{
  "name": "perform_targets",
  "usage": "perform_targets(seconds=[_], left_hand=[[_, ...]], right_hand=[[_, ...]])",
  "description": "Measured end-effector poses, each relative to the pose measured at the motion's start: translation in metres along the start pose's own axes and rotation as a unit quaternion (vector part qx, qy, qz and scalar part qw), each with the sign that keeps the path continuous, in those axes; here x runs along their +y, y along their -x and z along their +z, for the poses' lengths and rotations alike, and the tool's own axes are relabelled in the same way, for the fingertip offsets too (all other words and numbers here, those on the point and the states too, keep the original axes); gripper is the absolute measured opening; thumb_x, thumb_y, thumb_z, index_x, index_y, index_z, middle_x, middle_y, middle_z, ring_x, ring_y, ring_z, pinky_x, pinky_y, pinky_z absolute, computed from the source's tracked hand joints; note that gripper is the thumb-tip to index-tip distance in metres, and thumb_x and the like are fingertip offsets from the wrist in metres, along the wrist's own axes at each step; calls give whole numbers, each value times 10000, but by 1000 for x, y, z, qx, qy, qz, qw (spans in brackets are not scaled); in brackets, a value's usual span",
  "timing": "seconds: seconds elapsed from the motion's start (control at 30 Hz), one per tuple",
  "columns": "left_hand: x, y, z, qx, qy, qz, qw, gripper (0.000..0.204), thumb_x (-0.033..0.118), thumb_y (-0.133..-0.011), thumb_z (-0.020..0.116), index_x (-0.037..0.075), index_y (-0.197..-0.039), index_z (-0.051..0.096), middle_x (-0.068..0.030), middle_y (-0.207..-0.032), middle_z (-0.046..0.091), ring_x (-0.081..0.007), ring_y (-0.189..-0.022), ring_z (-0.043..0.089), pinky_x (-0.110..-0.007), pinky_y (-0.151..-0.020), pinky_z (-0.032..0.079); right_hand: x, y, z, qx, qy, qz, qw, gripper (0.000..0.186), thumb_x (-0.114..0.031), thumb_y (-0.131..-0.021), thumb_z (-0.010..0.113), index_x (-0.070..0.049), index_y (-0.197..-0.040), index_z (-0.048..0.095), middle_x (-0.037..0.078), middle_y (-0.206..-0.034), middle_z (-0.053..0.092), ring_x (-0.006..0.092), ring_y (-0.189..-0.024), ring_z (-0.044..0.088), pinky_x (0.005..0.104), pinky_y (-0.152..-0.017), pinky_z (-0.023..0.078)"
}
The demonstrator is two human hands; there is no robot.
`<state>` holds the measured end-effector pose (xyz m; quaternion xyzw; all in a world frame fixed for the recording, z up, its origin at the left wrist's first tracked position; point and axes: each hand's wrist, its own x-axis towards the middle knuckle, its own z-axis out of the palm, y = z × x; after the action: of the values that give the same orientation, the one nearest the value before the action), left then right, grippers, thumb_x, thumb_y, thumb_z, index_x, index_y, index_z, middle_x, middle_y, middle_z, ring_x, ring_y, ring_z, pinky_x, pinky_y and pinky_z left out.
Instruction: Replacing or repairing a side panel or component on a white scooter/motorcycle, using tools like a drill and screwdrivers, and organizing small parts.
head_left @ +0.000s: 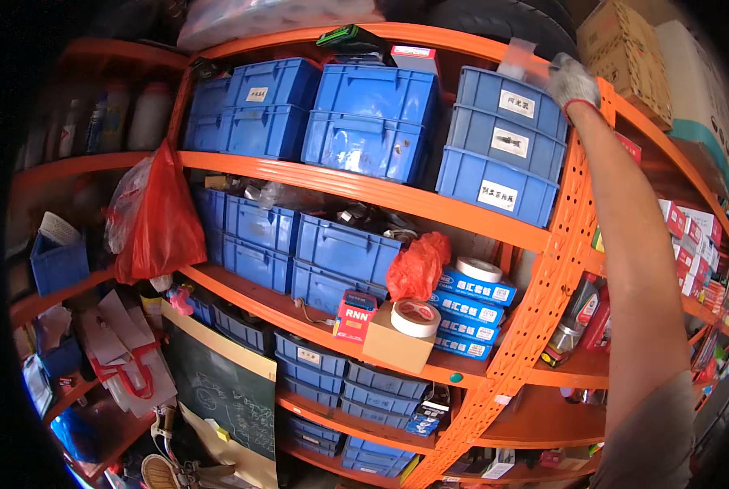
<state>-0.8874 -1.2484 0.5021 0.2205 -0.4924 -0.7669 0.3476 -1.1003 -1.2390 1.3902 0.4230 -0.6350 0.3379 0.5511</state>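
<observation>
My right arm rises along the right side, and my right hand (574, 81), in a grey-white knit glove, is up at the top shelf's right end. It is beside the orange upright post (572, 175) and at the upper rim of a stack of blue plastic bins (507, 122) with white labels. A translucent plastic piece (517, 59) stands up from the top bin, close to my fingers. How the fingers are bent, and whether they grip anything, is hard to make out. My left hand is out of view.
More blue bins (368, 118) fill the orange rack's shelves. A red plastic bag (156, 216) hangs at the left above a chalkboard (226, 391). Tape rolls (416, 319) and blue boxes (466, 328) sit mid-rack. Cardboard cartons (625, 57) are stacked at the upper right.
</observation>
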Motion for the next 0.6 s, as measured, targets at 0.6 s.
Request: perform_targets(seconds=[0.6], left_hand=[[218,106,213,57,139,182,972,216,234,-899,621,68,-1035,604,-30,-779,617,-82,-551,423,-231,-496,335]], right_hand=[[43,97,-229,155,-401,-149,891,174,-62,-909,547,-27,-1075,590,74,-899,650,151,-752,585,290,-660,491]])
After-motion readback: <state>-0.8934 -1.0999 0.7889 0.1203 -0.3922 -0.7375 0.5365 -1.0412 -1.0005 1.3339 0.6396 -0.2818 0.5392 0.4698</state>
